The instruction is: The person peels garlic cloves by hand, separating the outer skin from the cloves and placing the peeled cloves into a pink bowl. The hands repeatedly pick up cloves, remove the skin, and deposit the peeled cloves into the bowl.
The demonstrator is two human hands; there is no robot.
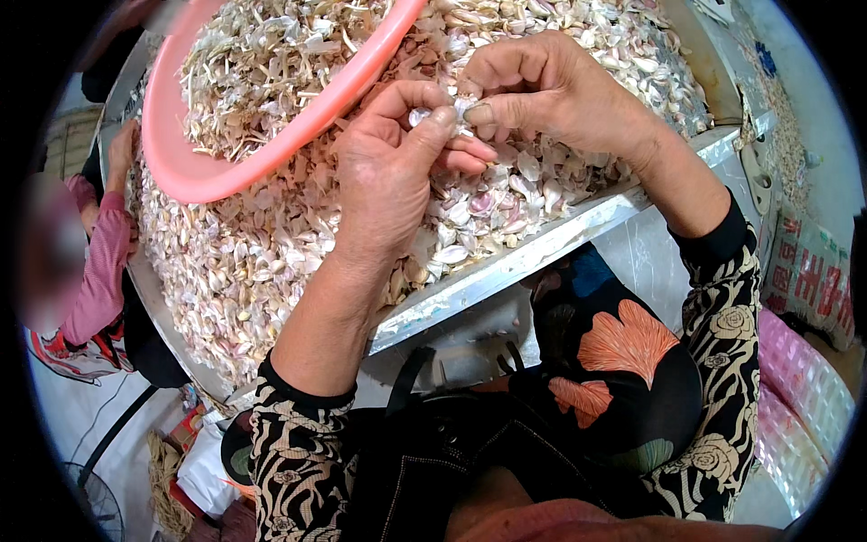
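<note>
Between the fingertips of both hands is a small piece of garlic (462, 114) with pale papery skin; the fingers partly cover it. My left hand (399, 135) pinches it from the left, its thumb against the bent index finger. From the right, my right hand (535, 98) grips it with thumb and fingertips. Beneath both hands spreads a thick heap of unpeeled garlic cloves (237, 271), mixed with dry skins. Just beyond my left hand rests a pink plastic basin (271, 166), full of papery skins and dry stalks (250, 81).
A metal-edged table (501, 264) holds the heap, its near rim below my forearms. At the left, another person's arm in a pink sleeve (101, 264) reaches to the heap. A printed woven sack (809, 271) stands right. A fan (95, 498) is at lower left.
</note>
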